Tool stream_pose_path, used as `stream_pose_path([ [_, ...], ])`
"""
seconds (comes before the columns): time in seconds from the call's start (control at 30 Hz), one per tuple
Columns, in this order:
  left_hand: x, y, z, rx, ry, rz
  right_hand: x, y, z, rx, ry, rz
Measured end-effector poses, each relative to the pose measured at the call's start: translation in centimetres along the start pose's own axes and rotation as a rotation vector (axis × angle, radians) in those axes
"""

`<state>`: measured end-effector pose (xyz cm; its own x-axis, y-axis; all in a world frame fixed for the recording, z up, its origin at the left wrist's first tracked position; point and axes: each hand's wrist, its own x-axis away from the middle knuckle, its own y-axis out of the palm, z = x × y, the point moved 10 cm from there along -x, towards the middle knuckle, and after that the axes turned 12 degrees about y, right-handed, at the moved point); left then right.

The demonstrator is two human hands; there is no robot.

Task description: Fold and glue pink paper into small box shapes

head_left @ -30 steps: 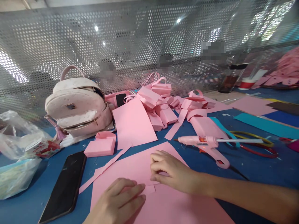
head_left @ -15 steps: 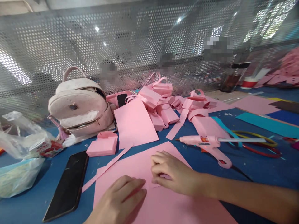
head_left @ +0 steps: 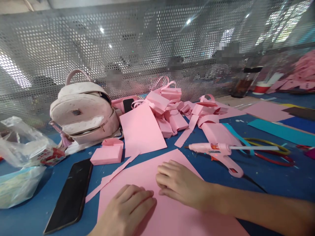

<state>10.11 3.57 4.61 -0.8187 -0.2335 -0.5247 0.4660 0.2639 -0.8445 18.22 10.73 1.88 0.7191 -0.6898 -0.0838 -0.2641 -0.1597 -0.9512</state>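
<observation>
left hand (head_left: 128, 209): flat, palm down on the pink sheet (head_left: 137, 173), fingers spread, gripping nothing, looks like it's just pinning the paper.
right hand (head_left: 178, 185): right next to it, fingers curled loosely onto the same sheet, pressing, not clearly pinching anything.
pink sheet: under both hands on the blue table (head_left: 275, 183).
glue gun (head_left: 216, 152): just past the right hand, parked within reach.
phone (head_left: 70, 195): off beside the left hand, face up.

Matt pink paper sheet (head_left: 137, 177); glossy black phone (head_left: 70, 196).

Blue table (head_left: 275, 183), pink paper (head_left: 137, 177), phone (head_left: 71, 196), glue gun (head_left: 216, 152)
</observation>
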Motion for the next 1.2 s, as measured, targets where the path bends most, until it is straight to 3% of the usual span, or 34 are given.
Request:
stream_pose_path([
  [0.17, -0.5, 0.2, 0.1, -0.029, 0.021, -0.05, -0.2, 0.0, 0.1, -0.006, 0.014, -0.009],
  [0.27, -0.6, 0.2, 0.3, -0.061, 0.031, -0.067, 0.2, -1.0, 0.0, -0.007, 0.006, 0.072],
  [0.37, -0.5, 0.3, 0.3, -0.078, 0.026, -0.064, 1.8, -2.7, -2.0, 0.132, -0.153, 0.253],
  [0.47, -0.3, 0.4, 0.4, -0.095, 0.033, -0.061, 3.6, -2.3, -4.0, 0.274, -0.296, 0.279],
  [0.67, -0.4, 0.1, 0.5, -0.164, 0.06, -0.043, 5.4, -0.3, -3.0, 0.461, -0.162, 0.207],
  [0.87, -0.8, 0.0, 0.3, -0.169, 0.038, -0.058, 7.1, -1.2, -3.2, 0.748, -0.153, 0.367],
  [1.1, -1.1, -0.1, 0.4, -0.2, 0.058, -0.078, 7.1, 0.3, -2.3, 0.701, -0.174, 0.287],
  [1.2, -1.0, 0.1, 0.4, -0.215, 0.07, -0.096, 6.0, -1.0, -2.4, 0.601, -0.092, 0.272],
])
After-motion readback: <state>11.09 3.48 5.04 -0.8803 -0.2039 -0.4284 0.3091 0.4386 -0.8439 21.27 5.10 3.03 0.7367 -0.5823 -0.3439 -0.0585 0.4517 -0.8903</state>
